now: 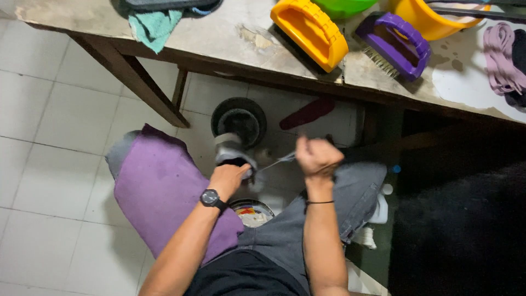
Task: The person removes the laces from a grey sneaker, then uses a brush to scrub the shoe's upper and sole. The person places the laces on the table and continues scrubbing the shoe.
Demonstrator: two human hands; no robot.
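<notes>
Head view: left hand [227, 178] grips the grey shoe [233, 151] over the knees, right hand [316, 158] clenched, pulling its lace [276, 161] taut.

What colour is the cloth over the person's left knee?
Purple cloth, seen in the head view.

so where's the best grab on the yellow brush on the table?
Take the yellow brush by its arched top handle, coming from above. It lies bristles down near the table edge, so the handle faces up with a gap beneath for fingers. The purple brush sits close on one side.
</notes>
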